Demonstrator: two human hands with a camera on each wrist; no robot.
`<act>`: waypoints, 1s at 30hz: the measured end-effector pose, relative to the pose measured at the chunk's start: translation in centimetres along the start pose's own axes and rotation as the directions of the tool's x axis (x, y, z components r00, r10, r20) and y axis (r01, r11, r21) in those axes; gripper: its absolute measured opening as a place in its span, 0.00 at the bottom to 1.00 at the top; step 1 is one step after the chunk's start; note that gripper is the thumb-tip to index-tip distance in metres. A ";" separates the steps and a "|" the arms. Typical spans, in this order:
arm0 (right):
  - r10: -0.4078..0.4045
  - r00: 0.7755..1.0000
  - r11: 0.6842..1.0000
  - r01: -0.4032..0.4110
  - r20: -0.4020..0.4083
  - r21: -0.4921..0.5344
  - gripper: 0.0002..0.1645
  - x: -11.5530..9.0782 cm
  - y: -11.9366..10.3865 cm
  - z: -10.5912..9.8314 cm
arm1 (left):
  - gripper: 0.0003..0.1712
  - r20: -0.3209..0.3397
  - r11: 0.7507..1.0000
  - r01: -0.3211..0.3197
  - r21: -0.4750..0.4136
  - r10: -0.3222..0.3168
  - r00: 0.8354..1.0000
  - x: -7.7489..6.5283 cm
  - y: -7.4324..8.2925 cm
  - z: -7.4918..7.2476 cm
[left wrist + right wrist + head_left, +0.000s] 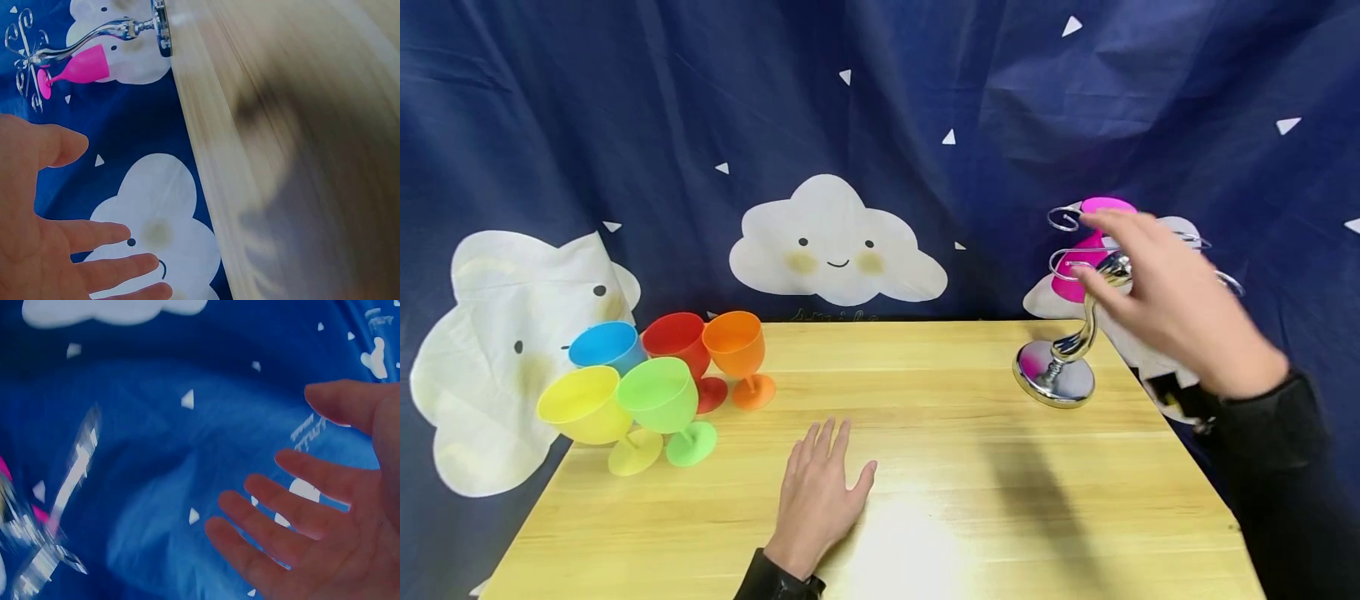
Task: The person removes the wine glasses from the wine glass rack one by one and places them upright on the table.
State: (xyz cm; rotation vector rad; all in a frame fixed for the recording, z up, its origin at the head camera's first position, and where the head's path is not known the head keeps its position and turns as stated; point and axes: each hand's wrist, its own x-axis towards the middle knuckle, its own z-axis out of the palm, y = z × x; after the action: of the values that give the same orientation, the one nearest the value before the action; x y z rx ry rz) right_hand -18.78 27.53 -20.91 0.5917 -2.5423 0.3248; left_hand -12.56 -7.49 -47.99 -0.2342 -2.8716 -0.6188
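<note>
A chrome stemware rack [1077, 342] with curled wire arms stands at the table's back right. On it a pink goblet [1067, 286] hangs upside down by its foot; the left wrist view shows the goblet's bowl [87, 64] in full. My right hand [1187, 296] is raised at the rack's top, partly covering the wire arms in the head view. In the right wrist view its fingers [275, 522] are spread with nothing in them, apart from the blurred rack. My left hand [820, 500], fingers extended and palm down, is over the table's front middle, holding nothing.
At the table's left stand goblets: blue [606, 343], red [676, 340], orange [734, 346], yellow [582, 406] and green [658, 394]. They crowd close together. Behind the wooden table [925, 392] hangs a dark blue cloth [865, 117] printed with clouds.
</note>
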 end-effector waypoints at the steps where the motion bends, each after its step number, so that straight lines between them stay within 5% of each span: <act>1: 0.014 0.999 1.000 -0.013 0.036 -0.018 0.36 0.8 0.7 -0.8 | 0.43 0.004 1.000 0.005 -0.004 -0.005 1.000 0.0 -0.1 -0.1; 7: 0.099 0.969 0.981 -0.057 0.225 -0.187 0.31 5.4 6.7 -4.0 | 0.42 -0.005 1.000 0.013 -0.018 -0.013 1.000 0.1 -0.4 -0.5; 13: 0.176 0.893 0.942 -0.031 0.415 -0.333 0.24 8.4 12.5 -4.1 | 0.42 0.002 0.998 0.024 -0.049 -0.024 1.000 0.0 -0.7 -0.7; 19: 0.166 0.797 0.966 -0.014 0.580 -0.258 0.25 9.7 16.3 -2.9 | 0.41 -0.002 0.997 0.038 -0.066 -0.039 0.999 0.1 -0.9 -1.0; 25: 0.189 0.720 0.982 -0.121 0.667 -0.147 0.28 10.7 18.1 -1.5 | 0.41 -0.005 0.995 0.035 -0.094 -0.035 0.999 -0.1 -1.1 -1.0; 30: 0.213 0.675 0.977 -0.154 0.706 -0.147 0.29 11.1 18.7 -0.3 | 0.40 -0.008 0.993 0.046 -0.108 -0.047 0.999 -0.4 -1.2 -1.0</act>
State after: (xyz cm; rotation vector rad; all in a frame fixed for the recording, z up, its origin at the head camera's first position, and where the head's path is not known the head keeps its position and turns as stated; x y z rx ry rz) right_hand -36.05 40.16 -16.96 0.4901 -3.3818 0.0499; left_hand -12.25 -9.05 -47.67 -0.1801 -2.8445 -0.7824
